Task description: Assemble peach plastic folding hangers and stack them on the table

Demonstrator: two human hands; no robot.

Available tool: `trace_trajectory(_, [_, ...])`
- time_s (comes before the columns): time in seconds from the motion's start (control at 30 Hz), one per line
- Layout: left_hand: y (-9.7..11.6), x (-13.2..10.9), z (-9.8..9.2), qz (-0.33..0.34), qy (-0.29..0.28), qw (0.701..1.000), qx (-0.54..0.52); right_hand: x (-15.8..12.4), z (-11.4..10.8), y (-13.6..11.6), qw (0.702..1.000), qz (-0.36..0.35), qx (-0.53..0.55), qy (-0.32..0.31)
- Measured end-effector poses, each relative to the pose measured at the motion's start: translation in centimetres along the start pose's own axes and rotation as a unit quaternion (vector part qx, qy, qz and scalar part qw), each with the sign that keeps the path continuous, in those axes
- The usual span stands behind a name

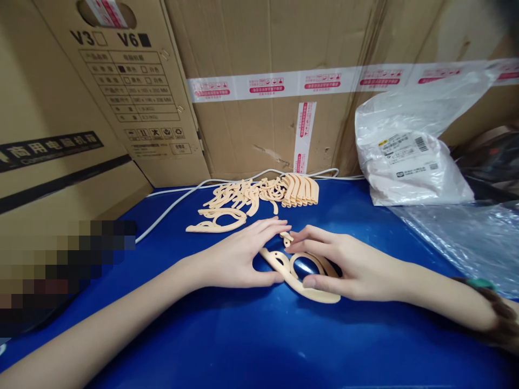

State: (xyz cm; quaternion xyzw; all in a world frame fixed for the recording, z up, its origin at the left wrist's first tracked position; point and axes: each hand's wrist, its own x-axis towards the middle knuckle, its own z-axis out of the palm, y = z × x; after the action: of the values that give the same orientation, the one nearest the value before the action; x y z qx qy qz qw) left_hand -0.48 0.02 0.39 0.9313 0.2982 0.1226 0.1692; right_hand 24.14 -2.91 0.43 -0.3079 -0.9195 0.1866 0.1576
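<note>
On the blue table lies a beige plastic folding-hanger piece [302, 289], curved, with a round loop and a smaller arch. My left hand [239, 259] is at its left end, fingers stretched forward and apart, thumb tip touching its lower edge. My right hand [348, 265] spans the other end, thumb pressed on the lower arm, other fingers over the far side. Between both hands' fingertips sits a small beige joint part [286, 238] with a hole; which fingers touch it is hard to tell. My right palm hides part of the piece's right side.
Behind the hands lie one loose hanger piece [214, 228], a pile of small curved parts [235, 194] and a row of curved arms [302, 189]. A white cable [174, 204] runs behind them. Cardboard boxes [259, 43] wall the back; a plastic bag [409, 156] stands right.
</note>
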Motion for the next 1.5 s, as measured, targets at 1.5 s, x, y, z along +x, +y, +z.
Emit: trace_trajectory(1.5, [-0.4,0.6,-0.2,0.053,0.143,0.971,0.184,0.8,-1.1,2.4,0.899,0.185,0.387,0.09])
